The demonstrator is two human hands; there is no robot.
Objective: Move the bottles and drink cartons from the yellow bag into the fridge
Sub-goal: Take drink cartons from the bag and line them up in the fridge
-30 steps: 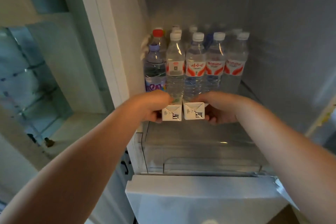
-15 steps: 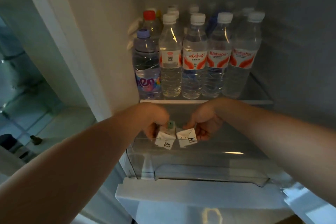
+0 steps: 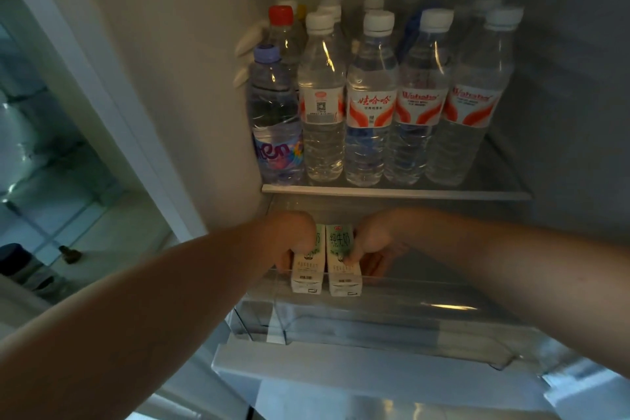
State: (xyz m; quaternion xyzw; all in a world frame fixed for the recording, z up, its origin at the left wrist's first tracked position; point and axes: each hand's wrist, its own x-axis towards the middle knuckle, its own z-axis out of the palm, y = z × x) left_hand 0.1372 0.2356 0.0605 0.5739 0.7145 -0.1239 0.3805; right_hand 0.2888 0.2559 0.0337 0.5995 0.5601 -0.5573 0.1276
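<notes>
Two drink cartons [image 3: 342,262], centre of frame, upright, side by side and touching. Long axes vertical, bases dipped behind rim of clear drawer [image 3: 443,286], just under glass shelf [image 3: 395,193]. Left hand [image 3: 293,239] wrapped round leftward carton, right hand [image 3: 375,242] round rightward one; hands close, cartons between, neither nearer. Coming move, by judgement: straight down, then let go. Cartons boxy paperboard, matte, white-green print. Drawer hard, glossy, see-through. Water bottles [image 3: 371,95] above: ribbed clear plastic, mostly white caps.
</notes>
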